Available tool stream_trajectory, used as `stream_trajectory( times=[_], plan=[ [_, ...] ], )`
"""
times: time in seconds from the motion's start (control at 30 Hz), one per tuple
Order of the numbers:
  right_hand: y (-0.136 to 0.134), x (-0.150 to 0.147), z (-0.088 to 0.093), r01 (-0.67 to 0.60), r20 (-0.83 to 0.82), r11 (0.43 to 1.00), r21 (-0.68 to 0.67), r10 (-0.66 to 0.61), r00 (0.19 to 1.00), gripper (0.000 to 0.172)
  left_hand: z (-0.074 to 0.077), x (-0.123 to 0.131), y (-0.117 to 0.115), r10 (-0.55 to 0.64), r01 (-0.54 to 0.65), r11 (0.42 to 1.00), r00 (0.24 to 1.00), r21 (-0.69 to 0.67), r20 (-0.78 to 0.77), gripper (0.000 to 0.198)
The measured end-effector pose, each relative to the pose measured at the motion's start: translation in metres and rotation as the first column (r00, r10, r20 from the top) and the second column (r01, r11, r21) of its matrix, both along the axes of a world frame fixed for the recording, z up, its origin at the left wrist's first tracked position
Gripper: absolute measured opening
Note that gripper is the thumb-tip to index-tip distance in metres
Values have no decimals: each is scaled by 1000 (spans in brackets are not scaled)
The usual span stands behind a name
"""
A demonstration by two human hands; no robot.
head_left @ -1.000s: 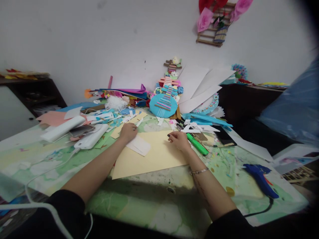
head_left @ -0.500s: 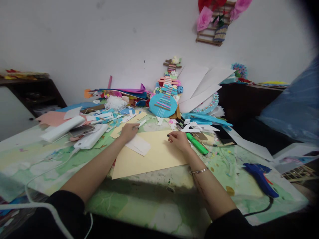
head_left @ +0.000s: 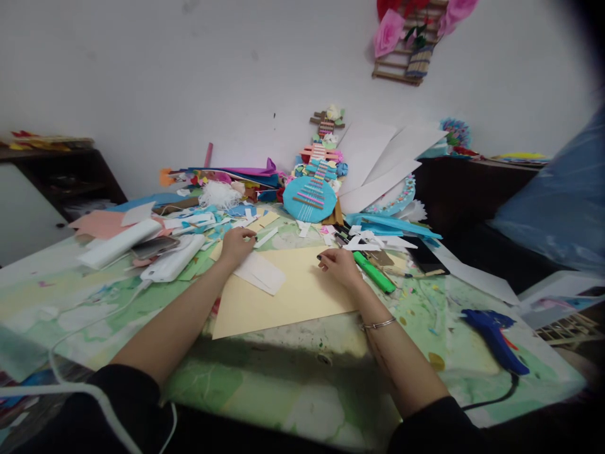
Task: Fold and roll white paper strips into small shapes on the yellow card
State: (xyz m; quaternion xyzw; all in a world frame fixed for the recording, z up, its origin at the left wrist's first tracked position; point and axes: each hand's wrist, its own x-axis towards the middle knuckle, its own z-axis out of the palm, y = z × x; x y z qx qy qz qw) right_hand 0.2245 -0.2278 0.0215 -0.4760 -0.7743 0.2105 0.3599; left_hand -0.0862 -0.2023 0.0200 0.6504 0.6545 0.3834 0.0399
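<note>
A cream sheet of card (head_left: 302, 284) lies in front of me, with overlapping small white paper pieces (head_left: 265, 275) on its left part. My left hand (head_left: 237, 246) hovers by the sheet's upper left edge, fingers bent but apart, nothing visible in them. Just right of its fingertips is a narrow white paper strip (head_left: 267, 237), lying free. Over the right part of the sheet, my right hand (head_left: 339, 265) has its fingers loosely curled, with a small gap at the tips and nothing visible between them. A green marker-like object (head_left: 374, 273) sits beside that hand.
A blue, lute-shaped paper craft (head_left: 309, 200) leans on the wall amid paper scraps. White power strips (head_left: 172, 260) lie left with a cable. A black phone (head_left: 426, 256) and a blue glue gun (head_left: 496, 340) with its cord are on the right.
My left hand has drawn back a little to the left, away from the white strip, uncovering more of it. My right hand stays in place.
</note>
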Motion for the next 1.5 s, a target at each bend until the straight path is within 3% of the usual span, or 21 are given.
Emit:
stream_trajectory(
  times=[0.07,0.17,0.3,0.47,0.9,0.97,1.1,1.3,1.4,1.5],
  plan=[
    [0,0,0,-8,-6,1000,-6,8,1000,21,3,-9,-3,-91,93,991,996,-97,27,25],
    [0,0,0,-11,-11,1000,-10,11,1000,20,4,-23,-7,-268,288,911,957,-294,107,34],
    [0,0,0,-5,4,1000,-5,5,1000,20,3,-35,-7,-232,265,914,963,-308,139,41],
    [0,-1,0,-14,-9,1000,-22,13,1000,21,2,-32,-8,-283,325,874,945,-362,164,27],
    [-1,-1,1,-33,-14,999,-20,33,999,21,17,-13,-20,-316,384,883,912,-270,263,19],
    [-2,-2,2,-28,-25,999,-30,27,999,19,19,-10,-21,-346,435,869,875,-235,338,24],
    [-5,-5,7,-67,-84,996,-65,62,995,17,20,11,-27,-433,572,813,719,-110,544,31],
    [-16,-22,4,-334,-152,939,-77,320,935,47,17,64,-42,-518,673,739,582,-14,627,31],
    [-17,-32,-2,-340,-142,933,-115,324,936,33,15,83,-47,-532,668,742,529,63,661,30],
    [-16,-36,-4,-290,-116,955,-69,281,953,14,14,89,-49,-517,634,767,519,100,680,34]
  ],
)
